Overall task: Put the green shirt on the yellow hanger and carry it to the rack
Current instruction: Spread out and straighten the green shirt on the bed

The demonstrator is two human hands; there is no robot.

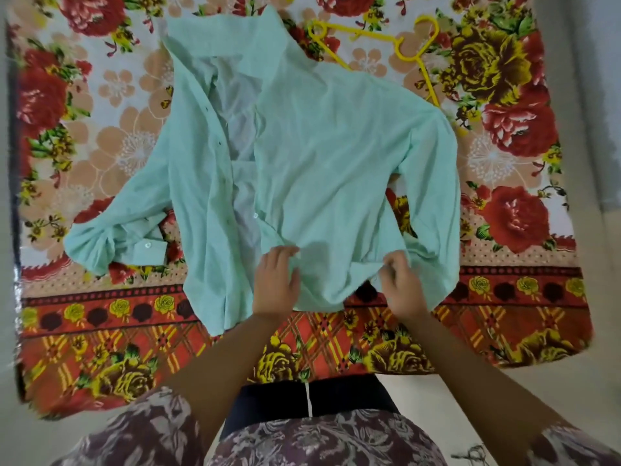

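While the green shirt (312, 156) lies spread open on the floral bedsheet (100, 129), collar away from me, both my hands work its near hem. My left hand (275, 284) rests flat on the cloth, fingers (285, 255) loosely spread, gripping nothing. My right hand (401, 284) pinches a fold of hem between thumb and fingers (391, 264). The yellow hanger (403, 48) lies beyond the shirt's far shoulder, partly tucked under it.

Both arms extended forward; left hand (276, 282) flat, fingers spread; right hand (400, 280) apparently pinching.
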